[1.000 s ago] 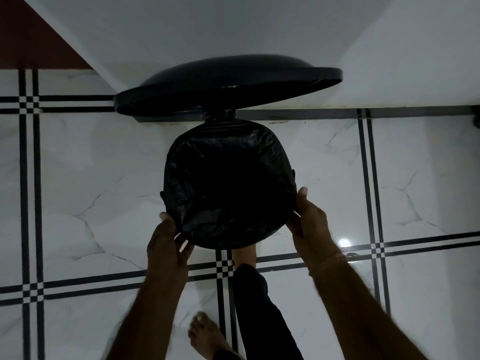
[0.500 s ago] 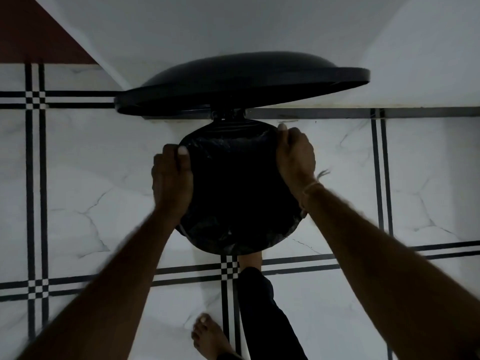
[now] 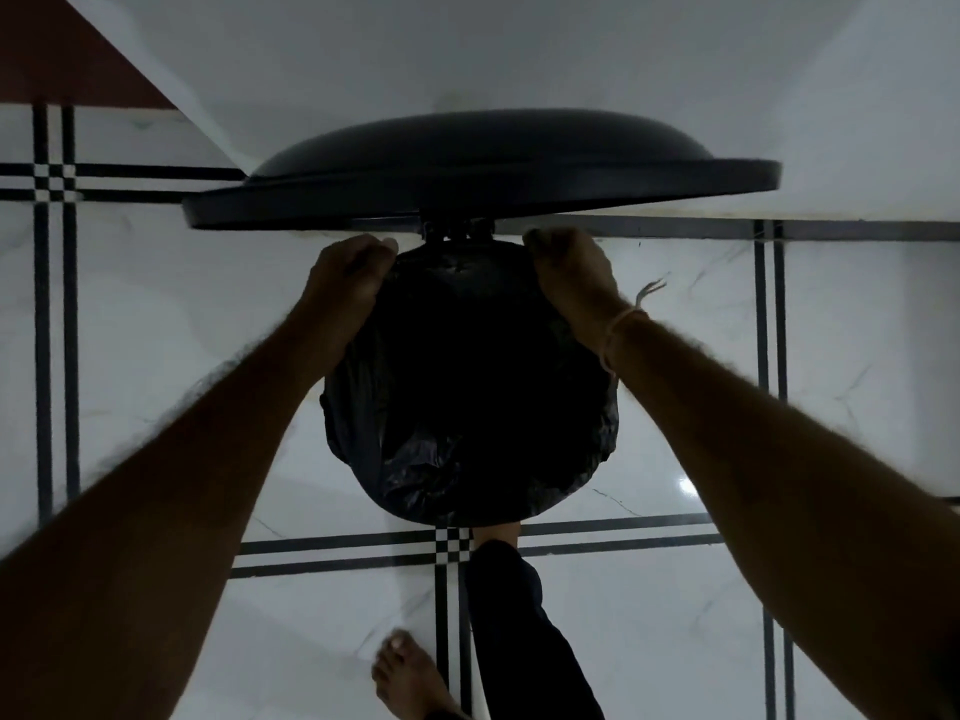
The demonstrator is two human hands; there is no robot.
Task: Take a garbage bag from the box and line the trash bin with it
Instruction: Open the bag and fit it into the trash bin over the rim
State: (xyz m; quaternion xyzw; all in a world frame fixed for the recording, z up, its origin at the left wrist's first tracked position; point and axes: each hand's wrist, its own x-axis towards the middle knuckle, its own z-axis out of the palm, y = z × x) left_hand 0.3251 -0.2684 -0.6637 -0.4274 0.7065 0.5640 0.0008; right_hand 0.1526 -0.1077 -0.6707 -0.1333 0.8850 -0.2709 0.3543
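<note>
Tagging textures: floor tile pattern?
White marble-look floor tiles with double black lines and checkered crossings, clearest in the head view.

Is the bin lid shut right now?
No, the round black plastic lid stands raised above the bin's opening, where the black plastic garbage bag shows and both hands grip its far edge.

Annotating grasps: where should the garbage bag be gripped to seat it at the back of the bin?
Grip the garbage bag at its rear rim fold, either side of the hinge, from above, where left hand and right hand pinch it. The open lid blocks the back.
</note>
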